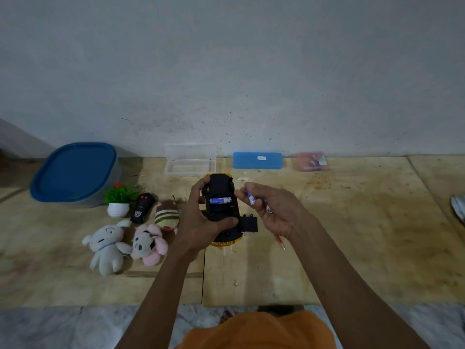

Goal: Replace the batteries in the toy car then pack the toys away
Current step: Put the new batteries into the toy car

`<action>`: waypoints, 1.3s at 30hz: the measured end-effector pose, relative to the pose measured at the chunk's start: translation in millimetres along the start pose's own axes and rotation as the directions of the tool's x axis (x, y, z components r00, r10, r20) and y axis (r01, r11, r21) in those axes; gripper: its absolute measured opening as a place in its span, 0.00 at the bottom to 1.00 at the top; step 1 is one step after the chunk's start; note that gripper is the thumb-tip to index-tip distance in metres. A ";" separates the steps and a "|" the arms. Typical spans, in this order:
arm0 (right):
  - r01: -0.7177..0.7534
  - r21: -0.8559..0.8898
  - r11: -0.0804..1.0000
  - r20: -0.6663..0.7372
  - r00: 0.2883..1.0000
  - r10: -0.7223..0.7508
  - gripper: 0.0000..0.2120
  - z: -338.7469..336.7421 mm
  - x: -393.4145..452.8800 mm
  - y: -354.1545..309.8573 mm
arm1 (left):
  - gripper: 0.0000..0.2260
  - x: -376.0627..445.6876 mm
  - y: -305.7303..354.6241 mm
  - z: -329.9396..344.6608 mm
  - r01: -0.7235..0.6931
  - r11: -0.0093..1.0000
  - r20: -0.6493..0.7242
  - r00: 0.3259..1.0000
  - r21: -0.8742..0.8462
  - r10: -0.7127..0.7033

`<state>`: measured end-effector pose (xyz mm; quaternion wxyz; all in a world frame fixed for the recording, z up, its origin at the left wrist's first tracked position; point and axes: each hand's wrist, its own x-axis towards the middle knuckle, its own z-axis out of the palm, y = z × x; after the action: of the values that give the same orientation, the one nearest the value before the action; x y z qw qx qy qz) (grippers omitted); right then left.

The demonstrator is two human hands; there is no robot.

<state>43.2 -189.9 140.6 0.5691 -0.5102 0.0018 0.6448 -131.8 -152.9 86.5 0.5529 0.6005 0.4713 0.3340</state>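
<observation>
A single head-worn wide-angle camera is looking forward and down, close over the worktop (327,248), wall (226,59) filling twelve o'clock.

toy car (221,210) upside down, compartment open; one blue battery (220,200) seated; plush toys (125,244) left

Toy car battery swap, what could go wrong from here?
The right hand holds a battery and a screwdriver at once, so either could slip. The loose battery cover beside the toy car could get knocked aside. The new battery might go in reversed.
</observation>
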 end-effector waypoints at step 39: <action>0.716 -0.630 -0.301 0.777 0.581 -0.244 0.11 19.0 22.9 9.5 | 0.46 -4.1 11.0 -3.2 0.025 0.999 0.071 0.997 -0.036 -0.022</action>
<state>27.6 -165.4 129.1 0.2459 -0.5687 -0.7557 0.2123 -134.0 -155.0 98.3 0.5840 0.5962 0.4522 0.3146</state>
